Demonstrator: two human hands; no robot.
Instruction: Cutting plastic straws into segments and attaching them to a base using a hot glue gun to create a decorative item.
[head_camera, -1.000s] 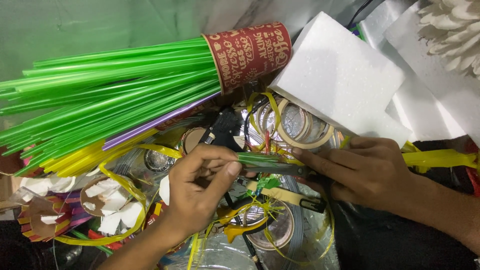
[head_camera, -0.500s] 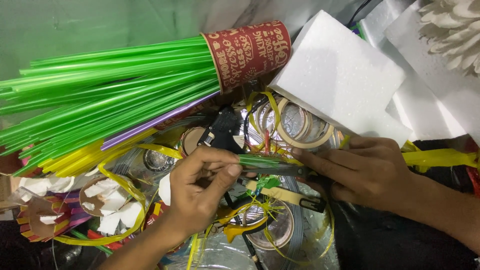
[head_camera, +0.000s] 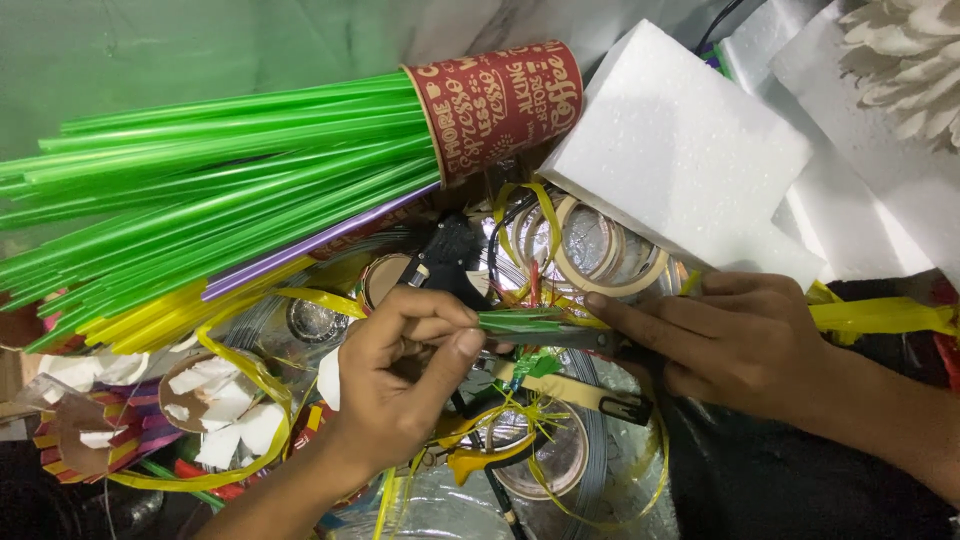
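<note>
Green strip (head_camera: 525, 322) is being held level between the two hands, low in the middle of the cluttered counter (head_camera: 150, 40), just over a heap of tape rolls (head_camera: 600, 255) and yellow ribbon (head_camera: 880, 316). It is looking like a thin, narrow band of green tape or a slit straw, and I cannot tell which. The left hand (head_camera: 400, 375) is pinching its near end, thumb pressing against the curled forefinger, so those fingers are closing on it. The right hand (head_camera: 735, 340) is lying flatter, its forefinger stretching along the strip's other end and pressing it against something dark underneath; whether the thumb is gripping from below is hidden.

Judging by how it is lying, the strip is seeming very light and limp, probably glossy and a little slippery, and easy to crease or tear if pulled hard. Holding it by both ends and keeping it lightly taut is looking like the sensible grip, since a hold in the middle would be letting it sag or twist.

Behind the hands a red paper cup (head_camera: 495, 105) is lying on its side, with a big spray of green straws (head_camera: 220, 180) fanning out to the left. A white foam block (head_camera: 680, 150) is sitting just beyond the right hand, touching the tape rolls. Paper flowers (head_camera: 215, 405) are lying at the lower left, and a second bit of green (head_camera: 535, 365) is showing just below the strip
</note>
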